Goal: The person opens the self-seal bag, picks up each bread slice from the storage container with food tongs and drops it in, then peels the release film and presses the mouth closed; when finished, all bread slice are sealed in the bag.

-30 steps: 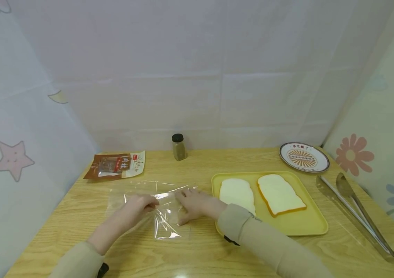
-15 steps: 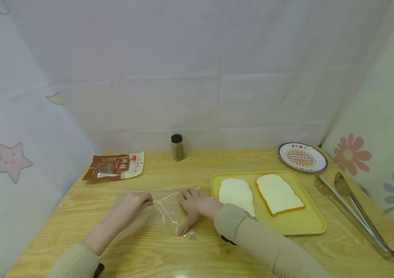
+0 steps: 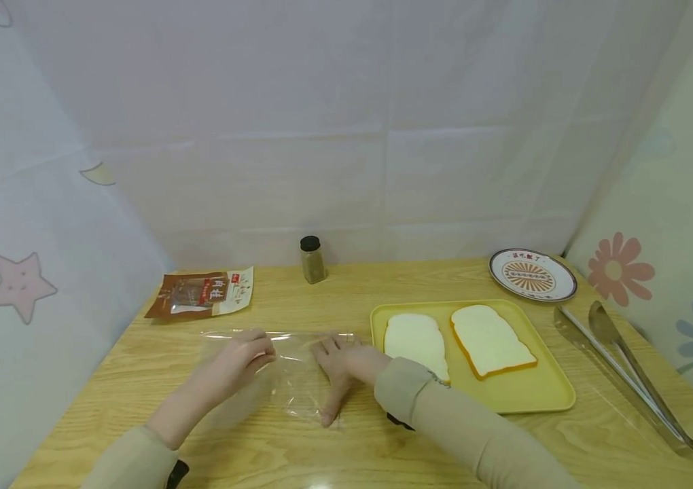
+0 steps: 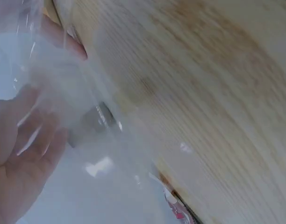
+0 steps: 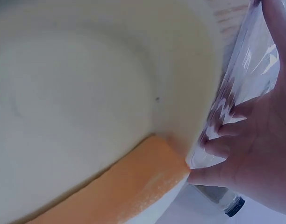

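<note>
A clear, glossy plastic film [image 3: 299, 390] lies across the wood table between my hands. My left hand [image 3: 238, 358] pinches it near its upper middle and lifts it; in the left wrist view the film [image 4: 133, 149] spreads beyond the curved fingers of that left hand [image 4: 31, 163]. My right hand [image 3: 339, 370] rests with spread, straight fingers on the film's right end. In the right wrist view, the right hand [image 5: 264, 149] has the film [image 5: 257, 65] beneath its fingers, close to a bread slice's orange crust [image 5: 138, 182]. Whether the film is one layer or a bag, I cannot tell.
Right of my hands, a yellow tray [image 3: 539, 401] holds two bread slices, one left [image 3: 414, 339] and one right [image 3: 490, 339]. Behind it stands a patterned plate [image 3: 532, 275]; metal tongs [image 3: 628, 377] lie far right. A brown packet [image 3: 200, 293] and a black-capped jar [image 3: 312, 261] stand at the back.
The film's loose, crumpled front part has spread flatter, and its upper edge now runs straighter. My left hand has shifted slightly left and up; the right fingers have spread wider, thumb nearer me.
</note>
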Action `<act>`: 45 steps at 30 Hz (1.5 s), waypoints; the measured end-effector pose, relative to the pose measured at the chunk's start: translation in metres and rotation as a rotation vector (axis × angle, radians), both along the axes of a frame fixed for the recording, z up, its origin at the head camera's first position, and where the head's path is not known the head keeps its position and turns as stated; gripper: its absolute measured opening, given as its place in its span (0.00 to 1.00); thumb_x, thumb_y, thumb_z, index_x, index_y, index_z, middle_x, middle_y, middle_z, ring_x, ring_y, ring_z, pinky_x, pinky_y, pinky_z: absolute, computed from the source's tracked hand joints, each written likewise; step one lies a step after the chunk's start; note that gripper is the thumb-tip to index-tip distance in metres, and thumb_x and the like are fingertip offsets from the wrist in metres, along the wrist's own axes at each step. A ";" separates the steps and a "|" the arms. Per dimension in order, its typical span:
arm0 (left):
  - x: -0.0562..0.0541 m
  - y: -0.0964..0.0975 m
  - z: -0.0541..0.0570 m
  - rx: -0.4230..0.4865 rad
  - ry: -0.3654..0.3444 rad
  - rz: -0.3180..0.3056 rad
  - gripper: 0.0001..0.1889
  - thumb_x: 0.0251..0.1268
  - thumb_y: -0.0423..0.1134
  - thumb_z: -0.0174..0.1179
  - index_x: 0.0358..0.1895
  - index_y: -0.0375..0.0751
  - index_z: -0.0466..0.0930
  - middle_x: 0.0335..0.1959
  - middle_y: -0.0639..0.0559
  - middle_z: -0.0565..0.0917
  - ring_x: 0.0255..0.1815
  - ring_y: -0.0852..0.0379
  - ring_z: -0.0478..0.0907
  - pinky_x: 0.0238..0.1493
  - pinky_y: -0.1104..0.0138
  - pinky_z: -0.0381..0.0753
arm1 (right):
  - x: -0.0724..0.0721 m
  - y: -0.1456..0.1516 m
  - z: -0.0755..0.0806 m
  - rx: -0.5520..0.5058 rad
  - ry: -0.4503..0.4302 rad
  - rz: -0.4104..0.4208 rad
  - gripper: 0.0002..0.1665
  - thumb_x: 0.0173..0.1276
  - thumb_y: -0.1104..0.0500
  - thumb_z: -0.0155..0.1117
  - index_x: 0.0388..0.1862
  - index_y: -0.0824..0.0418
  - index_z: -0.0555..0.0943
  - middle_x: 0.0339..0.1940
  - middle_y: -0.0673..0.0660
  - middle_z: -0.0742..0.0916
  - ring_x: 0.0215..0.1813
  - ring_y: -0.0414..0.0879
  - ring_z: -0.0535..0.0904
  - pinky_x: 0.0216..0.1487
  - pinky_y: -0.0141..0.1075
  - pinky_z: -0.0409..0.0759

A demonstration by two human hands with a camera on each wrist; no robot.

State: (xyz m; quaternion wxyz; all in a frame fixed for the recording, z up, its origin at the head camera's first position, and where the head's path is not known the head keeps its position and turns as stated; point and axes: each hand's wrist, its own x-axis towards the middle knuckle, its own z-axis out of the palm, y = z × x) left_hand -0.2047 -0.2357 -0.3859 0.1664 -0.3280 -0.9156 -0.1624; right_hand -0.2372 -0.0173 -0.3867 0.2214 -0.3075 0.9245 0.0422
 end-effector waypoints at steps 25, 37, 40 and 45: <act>-0.006 -0.002 0.002 -0.058 -0.282 0.023 0.06 0.56 0.29 0.64 0.25 0.42 0.79 0.22 0.58 0.81 0.23 0.69 0.71 0.24 0.75 0.75 | -0.003 0.004 0.002 0.050 -0.002 0.076 0.80 0.32 0.29 0.76 0.77 0.44 0.38 0.79 0.51 0.43 0.79 0.52 0.38 0.74 0.61 0.47; -0.016 -0.005 0.010 -0.054 -0.372 0.000 0.02 0.51 0.31 0.68 0.25 0.37 0.85 0.22 0.54 0.81 0.24 0.69 0.71 0.29 0.72 0.79 | -0.001 0.004 0.004 0.063 0.001 0.101 0.80 0.30 0.30 0.76 0.77 0.43 0.38 0.79 0.51 0.43 0.79 0.51 0.38 0.75 0.59 0.47; -0.019 -0.012 0.014 -0.063 -0.365 -0.011 0.05 0.53 0.34 0.67 0.22 0.42 0.84 0.21 0.58 0.79 0.23 0.71 0.67 0.28 0.70 0.78 | -0.001 0.004 0.003 0.065 0.003 0.109 0.80 0.31 0.31 0.77 0.77 0.43 0.38 0.79 0.51 0.43 0.79 0.52 0.39 0.75 0.59 0.47; -0.021 -0.017 0.022 -0.051 -0.397 -0.039 0.05 0.57 0.33 0.64 0.26 0.40 0.85 0.23 0.55 0.85 0.22 0.71 0.72 0.23 0.76 0.74 | -0.001 0.004 0.003 0.066 0.013 0.113 0.80 0.30 0.31 0.77 0.77 0.44 0.39 0.79 0.50 0.43 0.79 0.52 0.39 0.76 0.58 0.47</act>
